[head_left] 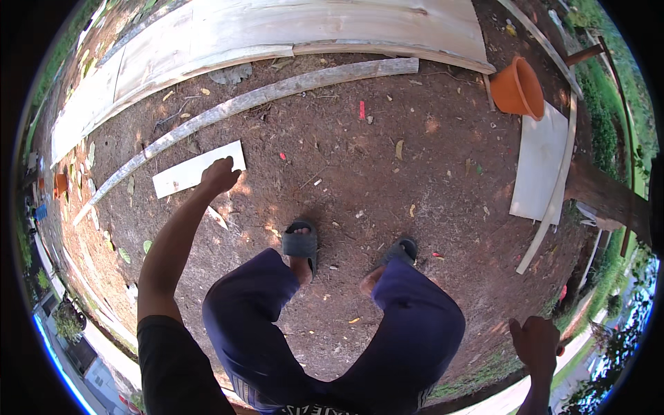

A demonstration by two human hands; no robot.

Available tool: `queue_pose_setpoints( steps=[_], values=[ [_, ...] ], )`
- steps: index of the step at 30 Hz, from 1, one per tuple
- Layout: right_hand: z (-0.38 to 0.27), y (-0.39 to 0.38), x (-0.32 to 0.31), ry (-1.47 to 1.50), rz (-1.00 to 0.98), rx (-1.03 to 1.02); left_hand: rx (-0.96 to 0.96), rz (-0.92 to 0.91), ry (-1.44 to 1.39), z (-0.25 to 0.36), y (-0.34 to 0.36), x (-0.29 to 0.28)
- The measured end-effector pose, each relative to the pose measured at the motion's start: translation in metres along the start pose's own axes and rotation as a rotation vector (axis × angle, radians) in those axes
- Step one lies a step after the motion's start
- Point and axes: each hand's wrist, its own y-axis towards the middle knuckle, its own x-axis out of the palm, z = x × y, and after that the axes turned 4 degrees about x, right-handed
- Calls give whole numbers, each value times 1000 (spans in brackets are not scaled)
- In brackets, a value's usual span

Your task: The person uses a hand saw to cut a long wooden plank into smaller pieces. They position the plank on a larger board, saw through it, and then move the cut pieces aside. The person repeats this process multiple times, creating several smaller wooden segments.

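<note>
My left hand (220, 176) reaches forward with its fingers closed at the near edge of a short pale board (181, 176), close to the board's right end. I cannot tell whether the board rests flat on the soil or is slightly lifted. Far out to the lower right, my right hand (537, 343) is curled into a fist. A small orange-red end (560, 351) sticks out beside it; the rest of that thing is hidden in the hand.
Wide pale planks (311, 24) lie ahead, with a long narrow pole (263, 91) before them. An orange pot (517, 90) stands at the right, by another pale board (543, 162) and a thin strip (546, 242). My sandalled feet (299, 243) are on leaf-strewn soil.
</note>
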Motion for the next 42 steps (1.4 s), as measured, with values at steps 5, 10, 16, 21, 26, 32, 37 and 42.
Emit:
queue_pose_setpoints(
  steps=[5, 10, 16, 21, 26, 32, 37, 42],
  values=[
    [-59, 94, -52, 702, 420, -272, 317, 394, 87, 53, 95, 19],
    [-159, 226, -18, 1111, 469, -559, 266, 640, 23, 75, 202, -8],
    [-252, 247, 38, 1231, 599, -481, 75, 496, -43, 78, 249, -15],
    [-223, 248, 106, 1293, 410, -328, 134, 466, 3, 83, 247, -13],
    [-216, 259, 157, 1436, 185, -301, 222, 547, 64, 76, 247, -7],
    [-259, 296, 209, 1349, 39, -303, 248, 590, 57, 75, 244, -1],
    [-289, 315, 232, 1424, 1, -413, 338, 841, 33, 44, 254, -44],
    [-291, 340, 243, 912, 689, -574, 211, 787, 47, 46, 276, -99]
  ],
)
